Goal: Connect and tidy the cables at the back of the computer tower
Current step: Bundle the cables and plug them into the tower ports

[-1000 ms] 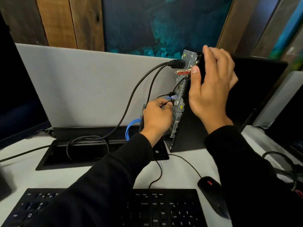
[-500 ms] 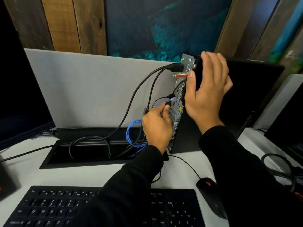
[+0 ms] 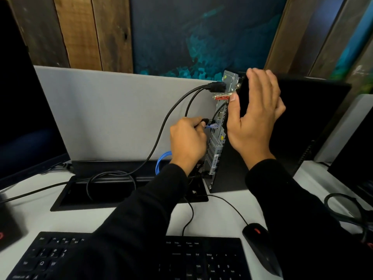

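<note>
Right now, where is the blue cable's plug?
In the head view, the blue cable's plug sits at the tower's rear panel, mid-height, just right of the left hand, under a black connector.

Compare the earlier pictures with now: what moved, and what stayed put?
The left hand rose along the tower's rear, bringing its pinched black plug up near the blue connector. The right hand stayed flat against the tower; the thick top cable stayed plugged in.

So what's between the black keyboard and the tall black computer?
In the head view, bare white desk lies between the black keyboard and the black computer tower, crossed by two thin black cables; the black-sleeved left arm reaches over it.
</note>
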A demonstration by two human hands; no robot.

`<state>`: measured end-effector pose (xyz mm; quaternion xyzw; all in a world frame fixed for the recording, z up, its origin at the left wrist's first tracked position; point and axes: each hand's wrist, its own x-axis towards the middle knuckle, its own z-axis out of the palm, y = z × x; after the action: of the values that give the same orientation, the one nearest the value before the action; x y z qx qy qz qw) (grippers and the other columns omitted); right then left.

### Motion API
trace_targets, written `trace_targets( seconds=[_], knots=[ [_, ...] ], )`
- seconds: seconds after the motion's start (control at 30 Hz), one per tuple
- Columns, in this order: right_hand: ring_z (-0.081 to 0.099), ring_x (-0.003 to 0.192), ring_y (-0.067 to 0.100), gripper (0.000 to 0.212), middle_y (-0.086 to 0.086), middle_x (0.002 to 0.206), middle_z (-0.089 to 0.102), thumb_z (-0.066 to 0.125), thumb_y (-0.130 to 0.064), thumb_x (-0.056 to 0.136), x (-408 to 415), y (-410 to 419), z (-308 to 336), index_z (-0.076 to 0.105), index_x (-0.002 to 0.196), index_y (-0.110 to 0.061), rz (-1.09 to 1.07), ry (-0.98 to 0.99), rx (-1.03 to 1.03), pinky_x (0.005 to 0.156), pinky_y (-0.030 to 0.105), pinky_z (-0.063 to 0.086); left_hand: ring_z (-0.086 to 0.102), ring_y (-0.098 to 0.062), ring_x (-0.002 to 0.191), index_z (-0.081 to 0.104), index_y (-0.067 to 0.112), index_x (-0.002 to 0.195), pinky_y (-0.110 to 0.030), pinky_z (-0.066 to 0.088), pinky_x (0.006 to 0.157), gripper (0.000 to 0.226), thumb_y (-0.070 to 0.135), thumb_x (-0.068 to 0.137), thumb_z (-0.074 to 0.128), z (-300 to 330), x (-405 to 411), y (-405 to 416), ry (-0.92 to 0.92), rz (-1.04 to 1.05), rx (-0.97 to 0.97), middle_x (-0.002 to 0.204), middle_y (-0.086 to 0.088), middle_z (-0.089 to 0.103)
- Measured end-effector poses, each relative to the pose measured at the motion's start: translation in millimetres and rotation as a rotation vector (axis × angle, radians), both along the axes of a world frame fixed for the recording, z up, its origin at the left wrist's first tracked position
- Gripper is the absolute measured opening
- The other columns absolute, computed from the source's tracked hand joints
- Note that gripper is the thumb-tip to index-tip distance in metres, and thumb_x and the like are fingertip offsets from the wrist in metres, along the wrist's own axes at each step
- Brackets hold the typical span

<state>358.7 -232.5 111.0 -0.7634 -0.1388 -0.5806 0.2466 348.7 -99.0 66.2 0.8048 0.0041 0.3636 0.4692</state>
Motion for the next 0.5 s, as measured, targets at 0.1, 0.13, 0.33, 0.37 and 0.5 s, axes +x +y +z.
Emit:
trace_targets(
  seconds=[0.1,0.13,0.33,0.37,0.5],
  knots=[
    [0.031,0.152,0.022,0.053,0.003,0.157,0.046,0.05,-0.035,0.102,-0.4,0.5,-0.4,0.05,0.15,-0.013,0.012,0.004,0.006,0.116,0.044,0.024,0.069,-0.011,0.089,0.08,0.015,0.108,0.0,0.046,0.075,0.017,0.014,0.096,0.068,9.1,5.8,2.4,0.107,-0.077,-0.086,0.1,-0.001,0.079],
    [0.031,0.152,0.022,0.053,0.003,0.157,0.046,0.05,-0.035,0.102,-0.5,0.8,-0.4,0.049,0.15,-0.013,0.019,0.008,0.006,0.116,0.044,0.024,0.071,-0.013,0.083,0.081,0.016,0.105,-0.013,0.056,0.078,0.015,0.014,0.095,0.07,9.9,8.3,3.4,0.126,-0.1,-0.134,0.095,0.0,0.079],
    [0.031,0.153,0.022,0.054,0.003,0.157,0.046,0.051,-0.034,0.1,-1.8,1.0,0.4,0.049,0.15,-0.013,0.036,0.022,0.016,0.116,0.045,0.025,0.066,-0.009,0.05,0.076,0.008,0.094,-0.012,0.046,0.046,0.004,0.007,0.092,0.074,13.8,8.0,5.1,0.217,-0.166,-0.35,0.081,-0.007,0.076],
    [0.031,0.153,0.022,0.054,0.002,0.157,0.046,0.051,-0.034,0.1,-1.9,1.1,0.7,0.049,0.15,-0.013,0.038,0.024,0.017,0.116,0.046,0.026,0.066,-0.009,0.05,0.076,0.008,0.092,-0.011,0.045,0.045,0.003,0.007,0.092,0.073,14.8,6.9,4.4,0.221,-0.158,-0.347,0.079,-0.007,0.075],
    [0.031,0.153,0.022,0.054,0.002,0.157,0.046,0.052,-0.033,0.1,-3.0,1.5,1.0,0.049,0.15,-0.013,0.043,0.024,0.022,0.116,0.047,0.027,0.07,-0.012,0.056,0.077,0.015,0.081,-0.015,0.05,0.053,0.013,0.012,0.092,0.071,14.2,4.8,2.6,0.206,-0.119,-0.242,0.066,0.0,0.073]
  ],
)
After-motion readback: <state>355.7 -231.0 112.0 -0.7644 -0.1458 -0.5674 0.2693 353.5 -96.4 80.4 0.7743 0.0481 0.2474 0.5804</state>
